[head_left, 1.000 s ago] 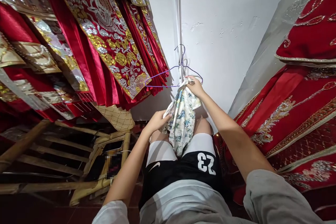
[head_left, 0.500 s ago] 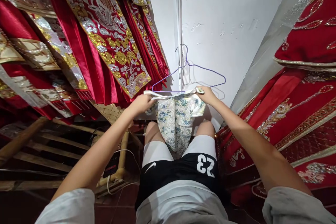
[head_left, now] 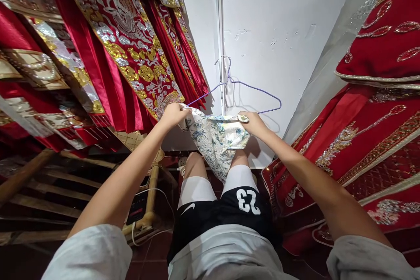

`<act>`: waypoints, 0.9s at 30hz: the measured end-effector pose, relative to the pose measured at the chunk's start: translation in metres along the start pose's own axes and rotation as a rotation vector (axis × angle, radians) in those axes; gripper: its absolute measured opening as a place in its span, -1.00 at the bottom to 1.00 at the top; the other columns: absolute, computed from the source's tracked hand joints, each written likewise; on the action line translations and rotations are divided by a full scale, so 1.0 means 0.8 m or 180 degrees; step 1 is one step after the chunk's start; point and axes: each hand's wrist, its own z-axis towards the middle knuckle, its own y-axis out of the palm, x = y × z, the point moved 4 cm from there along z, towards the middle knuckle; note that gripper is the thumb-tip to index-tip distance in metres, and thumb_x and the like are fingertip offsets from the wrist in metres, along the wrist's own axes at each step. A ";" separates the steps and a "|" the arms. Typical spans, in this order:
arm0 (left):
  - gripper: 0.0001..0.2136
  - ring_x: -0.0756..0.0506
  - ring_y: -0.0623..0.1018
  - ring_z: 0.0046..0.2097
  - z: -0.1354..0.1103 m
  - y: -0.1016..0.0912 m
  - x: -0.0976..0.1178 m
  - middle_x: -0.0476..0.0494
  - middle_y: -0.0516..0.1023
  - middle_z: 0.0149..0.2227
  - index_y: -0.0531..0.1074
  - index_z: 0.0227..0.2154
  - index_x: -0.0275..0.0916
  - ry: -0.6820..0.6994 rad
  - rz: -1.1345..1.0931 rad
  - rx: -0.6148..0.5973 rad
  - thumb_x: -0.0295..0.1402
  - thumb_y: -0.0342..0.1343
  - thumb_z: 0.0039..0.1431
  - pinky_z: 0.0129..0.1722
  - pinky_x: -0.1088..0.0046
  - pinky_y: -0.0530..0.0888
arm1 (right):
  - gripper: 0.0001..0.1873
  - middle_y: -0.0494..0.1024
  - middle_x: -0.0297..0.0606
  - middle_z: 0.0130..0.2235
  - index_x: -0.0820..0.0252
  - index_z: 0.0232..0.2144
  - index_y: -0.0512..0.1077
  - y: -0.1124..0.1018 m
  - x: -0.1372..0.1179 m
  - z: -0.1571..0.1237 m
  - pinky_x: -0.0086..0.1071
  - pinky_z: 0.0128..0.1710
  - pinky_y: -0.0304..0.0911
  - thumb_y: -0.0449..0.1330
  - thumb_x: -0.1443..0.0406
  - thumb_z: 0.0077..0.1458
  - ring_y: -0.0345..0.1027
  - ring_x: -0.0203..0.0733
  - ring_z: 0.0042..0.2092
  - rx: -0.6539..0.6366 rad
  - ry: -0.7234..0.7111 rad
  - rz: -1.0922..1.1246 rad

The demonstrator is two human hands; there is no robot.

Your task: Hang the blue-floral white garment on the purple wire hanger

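A white garment (head_left: 216,140) with a blue and yellow floral pattern hangs between my two hands, its lower end narrowing down toward my knees. My left hand (head_left: 173,116) grips its upper left corner, fingers closed beside the hanger's left end. At the upper right corner, my right hand (head_left: 255,124) is closed on the cloth below the hanger's bar. The purple wire hanger (head_left: 252,86) hangs by its hook against the white wall, and the garment's top edge lies along its lower bar. Whether the cloth is around the bar or in front of it, I cannot tell.
Red embroidered garments (head_left: 131,52) hang at the left, and more red beaded clothing (head_left: 387,52) fills the right side. A bamboo rack (head_left: 152,192) stands low at the left with a phone (head_left: 138,203) and a white cable on it. The white wall (head_left: 269,17) is ahead.
My left hand has moved up and left, pulling the garment's left corner up to the hanger's left end. The cloth now hangs more slanted. My right hand has shifted slightly down.
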 end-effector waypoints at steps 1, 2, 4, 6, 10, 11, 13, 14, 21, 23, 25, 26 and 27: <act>-0.66 -0.16 0.40 -0.42 0.001 -0.004 0.005 -0.15 0.35 -0.57 0.26 -0.67 -0.17 0.0116 -0.0061 0.0186 -0.14 0.10 0.12 -0.31 0.31 0.32 | -0.90 0.62 -0.21 -0.39 0.18 -0.42 0.53 -0.001 -0.001 -0.001 -0.36 -0.33 0.17 0.20 0.31 0.03 0.45 -0.07 -0.33 -0.0034 -0.0022 0.0007; -0.68 -0.16 0.39 -0.40 0.003 -0.007 0.011 -0.16 0.37 -0.54 0.26 -0.65 -0.18 0.0252 -0.0123 0.0330 -0.15 0.10 0.12 -0.30 0.31 0.33 | -0.90 0.62 -0.21 -0.39 0.18 -0.42 0.53 -0.001 -0.003 -0.002 -0.35 -0.33 0.18 0.20 0.31 0.03 0.46 -0.06 -0.32 -0.0066 -0.0059 0.0034; -0.71 -0.15 0.40 -0.37 0.010 -0.009 0.027 -0.17 0.40 -0.49 0.29 -0.61 -0.20 0.0504 -0.0271 0.0349 -0.16 0.12 0.10 -0.27 0.32 0.35 | -0.90 0.64 -0.20 -0.35 0.17 -0.40 0.54 0.001 -0.009 -0.004 -0.34 -0.29 0.22 0.21 0.32 0.03 0.48 -0.04 -0.28 -0.0119 -0.0139 0.0125; -0.80 -0.14 0.43 -0.35 0.017 -0.005 0.042 -0.16 0.45 -0.43 0.36 -0.54 -0.23 0.0712 -0.0472 0.0128 -0.23 0.15 0.06 -0.26 0.34 0.38 | -0.85 0.66 -0.20 -0.30 0.18 -0.35 0.57 0.005 -0.014 -0.007 -0.33 -0.24 0.26 0.20 0.36 0.01 0.51 -0.02 -0.23 -0.0180 -0.0171 0.0207; -0.69 -0.15 0.52 -0.21 0.023 0.003 0.063 -0.21 0.58 -0.20 0.45 -0.08 -0.29 0.1205 -0.0921 0.0039 -0.43 0.05 0.08 -0.16 0.35 0.42 | -0.70 0.68 -0.18 -0.18 0.17 -0.22 0.61 0.001 -0.015 -0.009 -0.24 -0.10 0.34 0.18 0.41 -0.01 0.53 0.04 -0.11 -0.0183 -0.0160 0.0297; -0.61 -0.16 0.54 -0.17 0.022 0.004 0.063 -0.24 0.59 -0.15 0.41 0.03 -0.30 0.1279 -0.0956 0.0113 -0.46 0.01 0.11 -0.12 0.33 0.43 | -0.65 0.67 -0.16 -0.12 0.17 -0.16 0.61 -0.007 -0.012 -0.008 -0.20 -0.04 0.34 0.18 0.41 -0.01 0.52 0.05 -0.06 -0.0094 -0.0185 0.0314; -0.56 -0.20 0.54 -0.10 0.020 0.006 0.059 -0.30 0.59 -0.09 0.38 0.11 -0.33 0.1336 -0.0902 0.0187 -0.48 -0.05 0.16 -0.04 0.27 0.44 | -0.51 0.64 -0.12 0.00 0.16 0.01 0.57 -0.032 -0.003 -0.005 -0.13 0.06 0.32 0.20 0.39 -0.01 0.50 0.07 0.02 0.0315 -0.0211 0.0329; -0.58 -0.22 0.54 -0.07 0.020 0.008 0.056 -0.32 0.59 -0.06 0.40 0.10 -0.34 0.1349 -0.0851 0.0181 -0.48 -0.07 0.19 -0.01 0.25 0.44 | -0.44 0.61 -0.10 0.04 0.16 0.09 0.52 -0.048 0.004 -0.002 -0.11 0.09 0.32 0.23 0.37 -0.02 0.49 0.07 0.04 0.0608 -0.0181 0.0321; -0.71 -0.26 0.49 0.03 0.023 0.002 0.053 -0.37 0.51 -0.01 0.50 -0.06 -0.33 0.1422 -0.0597 0.0500 -0.41 -0.04 0.26 0.09 0.19 0.42 | -0.58 0.63 -0.11 -0.29 0.28 -0.23 0.59 -0.117 0.054 0.028 -0.13 -0.08 0.39 0.44 0.12 -0.12 0.51 0.04 -0.18 0.0930 0.0508 -0.0135; -0.74 -0.26 0.48 0.04 0.023 -0.007 0.045 -0.37 0.49 0.00 0.51 -0.10 -0.32 0.1241 -0.0621 0.0798 -0.35 -0.02 0.28 0.11 0.18 0.41 | -0.64 0.55 -0.24 -0.48 0.27 -0.44 0.56 -0.121 0.053 0.037 -0.21 -0.21 0.39 0.44 0.07 -0.10 0.46 -0.06 -0.32 0.0574 0.0495 -0.0012; -0.74 -0.25 0.48 0.00 0.022 -0.016 0.028 -0.34 0.52 -0.04 0.51 -0.11 -0.30 0.0912 -0.0709 0.1011 -0.29 0.01 0.29 0.10 0.19 0.41 | -0.62 0.50 -0.29 -0.55 0.25 -0.49 0.53 -0.126 0.049 0.043 -0.26 -0.30 0.38 0.46 0.05 -0.13 0.42 -0.12 -0.39 0.0488 0.0450 0.0454; -0.73 -0.24 0.49 -0.03 0.021 -0.018 0.018 -0.31 0.55 -0.08 0.51 -0.11 -0.29 0.0746 -0.0768 0.1030 -0.28 0.01 0.29 0.08 0.21 0.42 | -0.61 0.53 -0.29 -0.54 0.24 -0.46 0.54 -0.127 0.047 0.045 -0.27 -0.33 0.38 0.48 0.05 -0.16 0.43 -0.12 -0.40 0.0454 0.0488 0.0799; -0.73 -0.22 0.50 -0.06 0.020 -0.019 0.008 -0.28 0.57 -0.12 0.51 -0.11 -0.30 0.0619 -0.0832 0.1005 -0.27 0.00 0.29 0.07 0.23 0.42 | -0.58 0.56 -0.28 -0.50 0.24 -0.41 0.55 -0.125 0.047 0.047 -0.26 -0.35 0.40 0.50 0.04 -0.18 0.44 -0.12 -0.40 0.0395 0.0581 0.1179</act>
